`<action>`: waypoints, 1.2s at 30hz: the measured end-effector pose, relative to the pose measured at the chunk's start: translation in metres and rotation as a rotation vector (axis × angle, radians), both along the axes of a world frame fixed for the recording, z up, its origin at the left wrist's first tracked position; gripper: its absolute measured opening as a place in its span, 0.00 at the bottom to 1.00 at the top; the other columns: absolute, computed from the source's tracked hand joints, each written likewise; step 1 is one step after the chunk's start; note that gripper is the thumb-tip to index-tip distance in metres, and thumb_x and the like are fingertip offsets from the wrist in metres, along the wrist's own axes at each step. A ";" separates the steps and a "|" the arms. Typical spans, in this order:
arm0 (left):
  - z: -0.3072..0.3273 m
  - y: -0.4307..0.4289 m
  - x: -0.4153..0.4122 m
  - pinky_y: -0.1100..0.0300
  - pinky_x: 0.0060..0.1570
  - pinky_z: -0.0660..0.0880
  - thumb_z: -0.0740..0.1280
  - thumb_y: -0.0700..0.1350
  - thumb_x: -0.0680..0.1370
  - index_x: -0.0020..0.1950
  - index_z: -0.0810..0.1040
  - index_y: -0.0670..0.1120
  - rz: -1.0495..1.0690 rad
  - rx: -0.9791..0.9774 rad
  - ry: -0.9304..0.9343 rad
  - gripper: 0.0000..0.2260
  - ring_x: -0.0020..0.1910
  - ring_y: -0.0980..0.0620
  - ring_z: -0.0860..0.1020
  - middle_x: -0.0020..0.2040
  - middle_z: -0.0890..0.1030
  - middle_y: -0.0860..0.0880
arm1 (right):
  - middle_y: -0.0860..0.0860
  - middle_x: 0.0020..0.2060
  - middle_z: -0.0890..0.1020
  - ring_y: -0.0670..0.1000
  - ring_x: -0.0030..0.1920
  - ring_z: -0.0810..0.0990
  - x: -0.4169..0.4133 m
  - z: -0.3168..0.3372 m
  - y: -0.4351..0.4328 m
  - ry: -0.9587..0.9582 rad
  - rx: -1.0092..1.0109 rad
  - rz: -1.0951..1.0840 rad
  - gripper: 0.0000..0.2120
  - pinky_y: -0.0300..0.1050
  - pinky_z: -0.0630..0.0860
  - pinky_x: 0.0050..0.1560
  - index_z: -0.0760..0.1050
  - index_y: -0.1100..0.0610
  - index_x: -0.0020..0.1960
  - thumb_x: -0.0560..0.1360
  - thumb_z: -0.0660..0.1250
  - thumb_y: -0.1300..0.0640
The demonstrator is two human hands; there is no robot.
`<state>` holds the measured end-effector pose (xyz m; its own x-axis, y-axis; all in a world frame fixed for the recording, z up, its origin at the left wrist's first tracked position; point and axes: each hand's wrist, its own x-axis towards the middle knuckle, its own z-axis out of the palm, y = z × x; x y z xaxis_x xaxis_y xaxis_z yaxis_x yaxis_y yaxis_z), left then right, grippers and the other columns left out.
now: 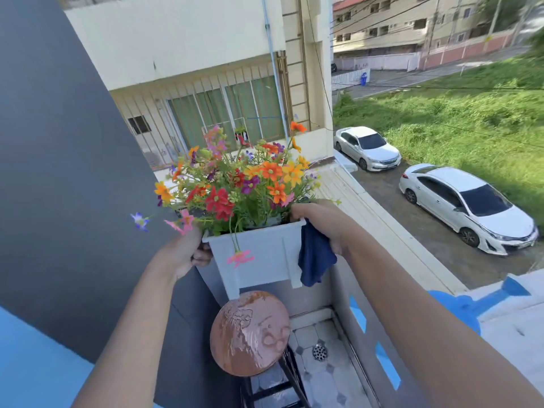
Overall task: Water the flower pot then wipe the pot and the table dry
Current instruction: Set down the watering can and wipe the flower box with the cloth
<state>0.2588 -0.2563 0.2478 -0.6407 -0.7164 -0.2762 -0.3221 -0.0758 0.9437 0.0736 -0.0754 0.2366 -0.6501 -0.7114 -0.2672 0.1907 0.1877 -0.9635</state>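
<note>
Both hands holding white flower pot (pixel 259 254) above wet round table (pixel 250 334): left hand (pixel 188 251) gripping left rim; right hand (pixel 321 225) gripping right rim, pinching blue cloth (pixel 315 257).

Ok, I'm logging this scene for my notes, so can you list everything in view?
flower pot: one, white, square, held up above the table
flowers: many, mixed colours, in the pot
cloth: one, dark blue, against the pot's right side
table: one, round, reddish brown, wet, below the pot
floor drain: one, metal, in the tiled floor
cars: two, white, parked below on the right
hands: left hand on the pot's left side; right hand on its right rim, holding the cloth
</note>
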 end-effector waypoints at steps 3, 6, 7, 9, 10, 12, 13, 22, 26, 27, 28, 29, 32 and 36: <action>0.008 0.002 -0.011 0.64 0.25 0.52 0.57 0.52 0.80 0.39 0.70 0.44 -0.005 0.074 0.156 0.15 0.20 0.55 0.58 0.26 0.63 0.51 | 0.55 0.31 0.69 0.53 0.34 0.68 0.005 -0.015 -0.008 -0.069 -0.059 -0.250 0.12 0.51 0.64 0.37 0.69 0.54 0.32 0.49 0.67 0.55; 0.012 0.011 -0.017 0.63 0.26 0.55 0.61 0.45 0.77 0.46 0.73 0.46 0.146 -0.124 0.188 0.04 0.22 0.53 0.62 0.26 0.69 0.49 | 0.53 0.28 0.70 0.52 0.32 0.69 0.011 -0.028 -0.013 -0.081 -0.089 -0.375 0.13 0.51 0.64 0.35 0.70 0.54 0.31 0.48 0.66 0.52; 0.006 0.012 -0.017 0.64 0.25 0.56 0.60 0.45 0.76 0.45 0.71 0.46 0.196 -0.208 0.156 0.04 0.22 0.52 0.62 0.27 0.72 0.46 | 0.52 0.28 0.71 0.52 0.32 0.69 0.013 -0.029 -0.014 -0.083 -0.094 -0.408 0.14 0.51 0.65 0.35 0.71 0.55 0.32 0.48 0.67 0.51; -0.012 0.026 -0.016 0.61 0.23 0.63 0.57 0.51 0.74 0.49 0.70 0.47 0.234 -0.285 0.122 0.10 0.23 0.51 0.64 0.34 0.75 0.41 | 0.53 0.30 0.71 0.52 0.32 0.69 0.018 -0.028 -0.016 -0.072 -0.103 -0.449 0.15 0.49 0.64 0.33 0.72 0.55 0.34 0.50 0.67 0.51; -0.020 0.035 -0.017 0.57 0.27 0.69 0.56 0.55 0.72 0.53 0.70 0.48 0.212 -0.304 0.108 0.15 0.26 0.50 0.66 0.37 0.75 0.41 | 0.53 0.30 0.71 0.52 0.31 0.68 0.018 -0.026 -0.018 -0.055 -0.105 -0.464 0.15 0.49 0.63 0.32 0.71 0.55 0.35 0.51 0.67 0.50; -0.030 0.055 -0.021 0.51 0.36 0.72 0.55 0.61 0.71 0.56 0.72 0.52 0.134 -0.332 0.070 0.20 0.29 0.48 0.69 0.41 0.73 0.44 | 0.52 0.30 0.70 0.53 0.31 0.68 0.018 -0.024 -0.020 -0.020 -0.109 -0.487 0.16 0.47 0.62 0.31 0.69 0.55 0.36 0.53 0.68 0.49; -0.031 0.063 -0.025 0.52 0.36 0.69 0.56 0.62 0.72 0.53 0.74 0.53 0.103 -0.327 0.050 0.18 0.28 0.49 0.69 0.41 0.73 0.44 | 0.52 0.30 0.70 0.52 0.31 0.68 0.019 -0.022 -0.020 -0.003 -0.117 -0.494 0.17 0.47 0.63 0.31 0.68 0.55 0.37 0.53 0.68 0.50; -0.014 0.071 -0.051 0.65 0.20 0.61 0.68 0.61 0.71 0.59 0.74 0.40 0.237 -0.129 0.119 0.28 0.17 0.53 0.67 0.24 0.75 0.49 | 0.51 0.30 0.73 0.52 0.31 0.69 0.049 -0.024 -0.021 0.036 -0.239 -0.484 0.13 0.46 0.67 0.34 0.70 0.59 0.40 0.63 0.72 0.55; -0.015 0.071 -0.048 0.65 0.21 0.60 0.71 0.54 0.74 0.41 0.78 0.42 0.198 -0.153 0.042 0.15 0.19 0.53 0.66 0.27 0.76 0.47 | 0.50 0.29 0.74 0.50 0.29 0.70 0.053 -0.025 -0.017 0.051 -0.259 -0.484 0.16 0.44 0.69 0.34 0.72 0.62 0.44 0.64 0.72 0.53; -0.015 0.072 -0.047 0.64 0.21 0.60 0.72 0.53 0.74 0.38 0.78 0.42 0.201 -0.161 0.037 0.15 0.19 0.53 0.67 0.28 0.77 0.47 | 0.50 0.29 0.74 0.49 0.28 0.70 0.054 -0.024 -0.016 0.062 -0.260 -0.490 0.15 0.43 0.69 0.33 0.71 0.61 0.43 0.65 0.72 0.54; -0.016 0.072 -0.046 0.64 0.22 0.61 0.71 0.52 0.74 0.39 0.79 0.42 0.199 -0.149 0.044 0.13 0.19 0.53 0.67 0.28 0.78 0.47 | 0.49 0.29 0.74 0.48 0.27 0.70 0.054 -0.025 -0.016 0.075 -0.261 -0.493 0.14 0.42 0.69 0.32 0.71 0.60 0.42 0.65 0.72 0.54; -0.016 0.072 -0.046 0.63 0.22 0.61 0.69 0.50 0.76 0.43 0.80 0.41 0.196 -0.130 0.054 0.11 0.18 0.53 0.67 0.29 0.79 0.46 | 0.49 0.29 0.74 0.48 0.27 0.69 0.055 -0.025 -0.017 0.088 -0.265 -0.494 0.13 0.41 0.69 0.31 0.70 0.58 0.41 0.65 0.73 0.54; -0.012 0.069 -0.047 0.62 0.23 0.64 0.64 0.45 0.78 0.46 0.78 0.38 0.217 -0.092 0.049 0.10 0.17 0.53 0.69 0.29 0.79 0.44 | 0.50 0.32 0.72 0.49 0.30 0.68 0.060 -0.027 -0.021 0.150 -0.305 -0.474 0.14 0.44 0.67 0.32 0.67 0.55 0.40 0.65 0.72 0.53; -0.011 0.065 -0.043 0.65 0.22 0.70 0.61 0.39 0.78 0.43 0.77 0.39 0.152 -0.058 0.073 0.08 0.19 0.53 0.75 0.28 0.78 0.42 | 0.51 0.34 0.70 0.49 0.32 0.66 0.069 -0.031 -0.022 0.215 -0.367 -0.465 0.14 0.45 0.66 0.36 0.65 0.55 0.41 0.69 0.72 0.54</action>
<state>0.2162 -0.1915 0.2368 -0.5404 -0.8200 -0.1886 -0.2418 -0.0634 0.9683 0.1421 -0.0978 0.2061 -0.9255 -0.3620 0.1116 -0.0322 -0.2184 -0.9753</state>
